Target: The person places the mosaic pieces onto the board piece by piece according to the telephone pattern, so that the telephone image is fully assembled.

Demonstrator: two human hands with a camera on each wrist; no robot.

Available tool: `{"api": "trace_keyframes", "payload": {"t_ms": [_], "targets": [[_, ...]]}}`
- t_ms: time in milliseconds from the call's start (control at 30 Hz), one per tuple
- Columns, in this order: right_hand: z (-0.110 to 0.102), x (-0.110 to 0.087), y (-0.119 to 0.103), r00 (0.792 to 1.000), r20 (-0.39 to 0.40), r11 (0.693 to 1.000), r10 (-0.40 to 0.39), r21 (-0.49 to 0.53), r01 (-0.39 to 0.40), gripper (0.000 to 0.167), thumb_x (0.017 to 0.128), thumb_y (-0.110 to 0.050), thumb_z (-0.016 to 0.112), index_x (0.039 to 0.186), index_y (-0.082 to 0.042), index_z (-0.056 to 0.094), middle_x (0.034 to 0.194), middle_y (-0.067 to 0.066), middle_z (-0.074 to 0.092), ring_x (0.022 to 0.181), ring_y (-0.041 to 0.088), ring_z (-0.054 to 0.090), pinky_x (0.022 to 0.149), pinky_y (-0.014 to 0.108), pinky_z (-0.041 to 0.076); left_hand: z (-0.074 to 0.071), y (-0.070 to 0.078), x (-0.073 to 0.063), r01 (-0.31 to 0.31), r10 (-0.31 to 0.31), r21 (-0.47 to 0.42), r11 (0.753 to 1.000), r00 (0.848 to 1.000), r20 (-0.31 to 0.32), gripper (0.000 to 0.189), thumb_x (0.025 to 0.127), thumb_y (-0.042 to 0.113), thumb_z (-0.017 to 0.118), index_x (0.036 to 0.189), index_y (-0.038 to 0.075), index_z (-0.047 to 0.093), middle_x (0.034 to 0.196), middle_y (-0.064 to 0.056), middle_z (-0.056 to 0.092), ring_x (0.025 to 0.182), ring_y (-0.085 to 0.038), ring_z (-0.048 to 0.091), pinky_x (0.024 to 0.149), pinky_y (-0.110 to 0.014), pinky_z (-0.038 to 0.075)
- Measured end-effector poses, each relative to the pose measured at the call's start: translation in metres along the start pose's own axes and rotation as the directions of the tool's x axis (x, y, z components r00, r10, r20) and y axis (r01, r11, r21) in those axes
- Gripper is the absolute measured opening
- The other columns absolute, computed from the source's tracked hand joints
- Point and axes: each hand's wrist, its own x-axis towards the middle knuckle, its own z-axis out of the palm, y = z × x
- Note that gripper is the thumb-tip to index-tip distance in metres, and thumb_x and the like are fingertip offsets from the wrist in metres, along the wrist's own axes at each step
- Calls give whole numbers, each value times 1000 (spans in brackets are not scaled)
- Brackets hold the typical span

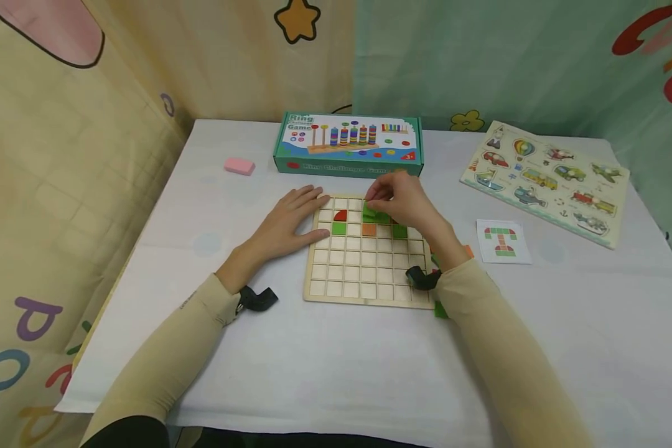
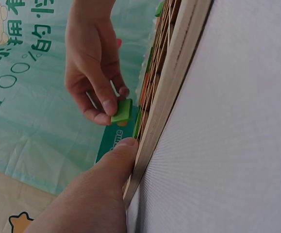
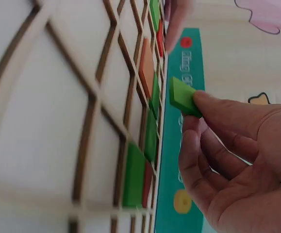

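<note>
A square wooden grid board lies on the white table. My left hand rests at its left edge, thumb and fingers extended along the frame. Between thumb and fingertips, my right hand pinches a green square tile above the board's far rows. Set in the grid are a red quarter-round tile, a green tile below it, an orange tile and another green tile. More green tiles and a red one show in the right wrist view.
Loose tiles, including a green one, lie right of the board, partly hidden by the right forearm. Farther right are a pattern card and a vehicle picture board. Behind stands a green game box; a pink block is at left.
</note>
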Motion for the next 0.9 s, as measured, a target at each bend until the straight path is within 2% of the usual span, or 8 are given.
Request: {"api": "trace_keyframes", "payload": {"t_ms": [267, 633, 733, 900], "targets": [[22, 2, 4, 1000, -3, 999, -28, 20, 29, 7, 98, -12, 76, 100, -5, 75, 97, 13, 75, 91, 27, 70, 87, 42, 59, 2, 6, 4, 2, -2, -14, 1000, 1000, 8, 76, 99, 52, 68, 163, 18, 43, 172, -6, 35, 163, -27, 21, 136, -43, 10], [23, 2, 7, 996, -8, 995, -86, -50, 86, 7, 98, -12, 76, 97, -6, 79, 95, 11, 77, 90, 25, 70, 86, 42, 60, 1, 7, 4, -1, 1, 1, 1000, 1000, 12, 77, 100, 52, 68, 163, 17, 42, 171, -7, 35, 163, -28, 22, 136, -44, 10], [15, 2, 6, 997, -21, 995, -68, -81, 66, 8, 98, -13, 76, 99, -5, 80, 96, 12, 77, 90, 27, 69, 85, 43, 58, -1, 7, 3, 3, -3, 4, 1000, 1000, 10, 76, 100, 51, 68, 163, 17, 42, 171, -8, 35, 163, -28, 21, 136, -44, 10], [3, 0, 5, 999, -25, 991, 37, -124, -40, 11, 98, -14, 76, 103, -5, 81, 96, 13, 79, 81, 28, 70, 79, 44, 57, -3, 5, 2, 9, -9, 6, 1000, 1000, 14, 77, 99, 51, 68, 163, 16, 42, 172, -8, 35, 163, -29, 21, 136, -45, 10]]}}
